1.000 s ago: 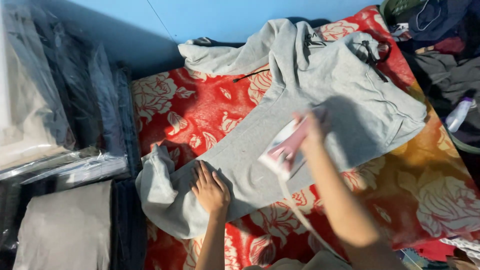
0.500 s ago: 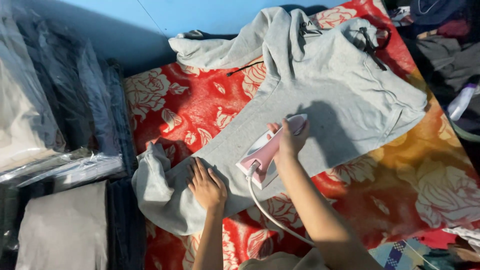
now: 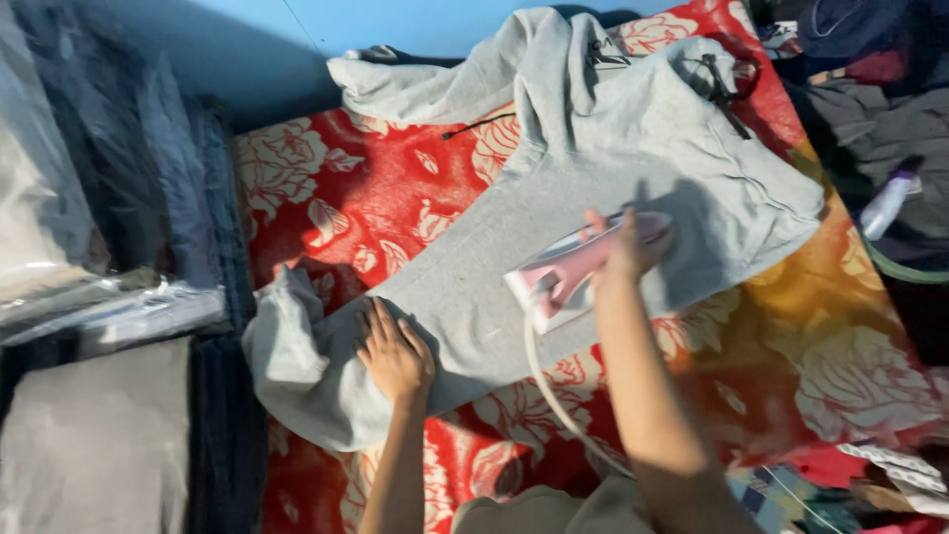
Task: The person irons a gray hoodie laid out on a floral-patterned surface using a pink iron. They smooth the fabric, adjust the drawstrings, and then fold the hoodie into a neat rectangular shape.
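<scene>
A grey hooded sweatshirt lies spread on a red blanket with a white flower pattern. One long grey sleeve runs toward me. My left hand presses flat on the sleeve near its cuff end. My right hand grips the handle of a pink and white clothes iron, which rests on the sleeve close to the body of the sweatshirt. The iron's white cord trails back toward me.
Folded clothes in clear plastic bags are stacked at the left, with a grey folded piece below them. A blue wall lies beyond the blanket. Dark clothes and a small white bottle lie at the right.
My right hand has slid the iron along the sleeve, first toward my left hand and then back toward the sweatshirt's body. My left hand has stayed pressed on the sleeve.
</scene>
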